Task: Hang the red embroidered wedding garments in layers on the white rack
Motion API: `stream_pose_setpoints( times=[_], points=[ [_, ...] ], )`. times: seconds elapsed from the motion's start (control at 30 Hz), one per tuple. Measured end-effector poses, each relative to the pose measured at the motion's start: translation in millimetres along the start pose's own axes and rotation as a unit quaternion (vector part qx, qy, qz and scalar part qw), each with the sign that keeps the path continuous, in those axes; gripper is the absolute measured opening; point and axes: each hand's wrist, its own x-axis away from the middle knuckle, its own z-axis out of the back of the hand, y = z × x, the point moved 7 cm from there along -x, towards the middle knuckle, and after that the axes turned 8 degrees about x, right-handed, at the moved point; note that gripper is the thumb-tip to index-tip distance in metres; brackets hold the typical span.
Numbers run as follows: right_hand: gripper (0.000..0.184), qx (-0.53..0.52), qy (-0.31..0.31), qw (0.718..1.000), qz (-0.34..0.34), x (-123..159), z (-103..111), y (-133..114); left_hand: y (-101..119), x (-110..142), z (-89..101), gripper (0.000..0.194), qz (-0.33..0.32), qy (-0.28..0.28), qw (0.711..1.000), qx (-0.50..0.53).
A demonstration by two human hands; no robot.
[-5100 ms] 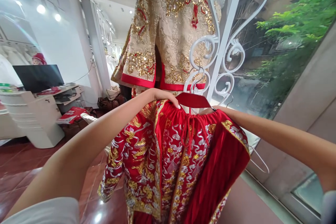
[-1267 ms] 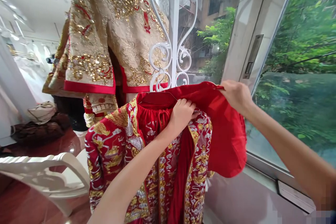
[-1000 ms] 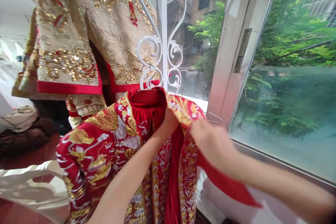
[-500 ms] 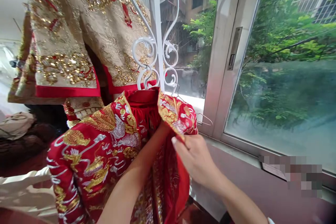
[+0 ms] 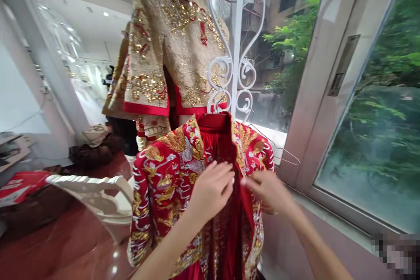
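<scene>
A red jacket point(image 5: 177, 170) with gold and silver embroidery hangs upright on a hanger, its stand collar raised and front parted. Inside the opening show the gathered red top and dark red folds of a skirt point(image 5: 223, 210). My left hand point(image 5: 211, 190) is in front of the opening, fingers stretched and slightly bent, with nothing seen in it. At the jacket's front edge on the right, my right hand point(image 5: 267, 188) is closed, thumb and fingers at the edge; part of its grip is hidden. The hanger point(image 5: 215, 116) hooks onto white scrollwork.
Behind hangs a beige sequinned jacket point(image 5: 187, 52) with red hems. A white scrolled metal stand point(image 5: 236, 43) rises before the window point(image 5: 370, 153). A bare wire hanger point(image 5: 285, 153) juts out at right. At left stand a white chair point(image 5: 95, 188) and dark bags point(image 5: 95, 148).
My left hand has come out of the jacket's collar to the front. The raised red cloth was brought down and the jacket's right side now lies over the hanger. The view has swung left.
</scene>
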Motion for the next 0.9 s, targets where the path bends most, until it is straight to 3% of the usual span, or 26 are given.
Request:
stream_pose_setpoints(
  times=[0.07, 0.1, 0.13, 0.2, 0.27, 0.37, 0.47, 0.53, 0.67, 0.77, 0.83, 0.9],
  points=[
    [0.044, -0.058, 0.162, 0.982, -0.076, -36, 32, 34, -8, 3, 48.8, 0.028, 0.019, 0.135, 0.988, -0.078],
    [0.04, -0.084, 0.23, 0.967, -0.068, -55, 42, 43, -16, 2, 71.2, 0.029, 0.047, 0.188, 0.973, -0.124],
    [0.039, -0.111, 0.265, 0.958, -0.016, -75, 46, 45, -27, -2, 89.9, 0.032, 0.081, 0.218, 0.958, -0.169],
    [0.044, -0.142, 0.219, 0.962, 0.078, -111, 33, 41, -55, -14, 112.5, 0.041, 0.145, 0.203, 0.943, -0.22],
    [0.044, -0.139, 0.156, 0.971, 0.119, -129, 17, 36, -85, -29, 114.3, 0.043, 0.193, 0.1, 0.952, -0.217],
    [0.041, -0.132, 0.116, 0.98, 0.092, -130, 9, 41, -112, -37, 105.1, 0.048, 0.225, -0.032, 0.953, -0.2],
    [0.044, -0.204, 0.036, 0.975, 0.075, -124, 11, 52, -117, -39, 103.6, 0.054, 0.221, -0.049, 0.952, -0.208],
    [0.046, -0.292, -0.062, 0.952, 0.066, -123, 8, 59, -120, -42, 103.0, 0.058, 0.224, -0.062, 0.954, -0.19],
    [0.046, -0.447, -0.25, 0.858, 0.028, -122, -14, 70, -130, -57, 97.9, 0.071, 0.249, -0.163, 0.948, -0.112],
    [0.045, -0.514, -0.285, 0.809, 0.003, -122, -31, 76, -139, -69, 96.9, 0.078, 0.289, -0.223, 0.928, -0.078],
    [0.045, -0.525, -0.289, 0.8, -0.028, -121, -41, 80, -140, -75, 95.9, 0.076, 0.289, -0.223, 0.93, -0.041],
    [0.048, -0.512, -0.284, 0.809, -0.046, -119, -42, 82, -139, -79, 95.1, 0.07, 0.271, -0.195, 0.942, -0.018]
  ],
)
